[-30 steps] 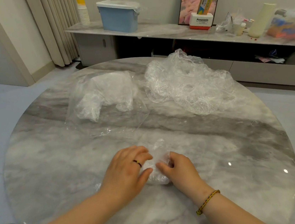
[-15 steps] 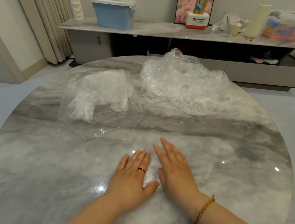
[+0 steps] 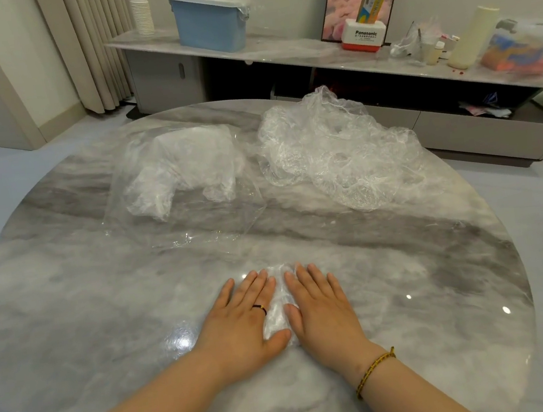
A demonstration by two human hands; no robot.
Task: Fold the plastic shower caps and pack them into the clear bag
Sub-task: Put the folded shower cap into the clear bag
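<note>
A folded clear shower cap (image 3: 280,311) lies flat on the round marble table (image 3: 103,295) near its front edge. My left hand (image 3: 243,319) and my right hand (image 3: 323,309) press on it side by side with straight fingers; only a strip of the cap shows between them. The clear bag (image 3: 196,215) lies at the back left with folded white caps (image 3: 186,165) inside. A loose pile of crumpled shower caps (image 3: 342,152) sits at the back right.
Behind the table runs a low marble sideboard (image 3: 295,52) carrying a blue bin (image 3: 211,21), stacked paper cups (image 3: 141,13), a Panasonic box (image 3: 363,35) and other clutter. Curtains (image 3: 90,46) hang at the back left.
My hands went from pinching and bunching the cap with curled fingers to lying flat on it, fingers straight. The cap is now pressed flatter.
</note>
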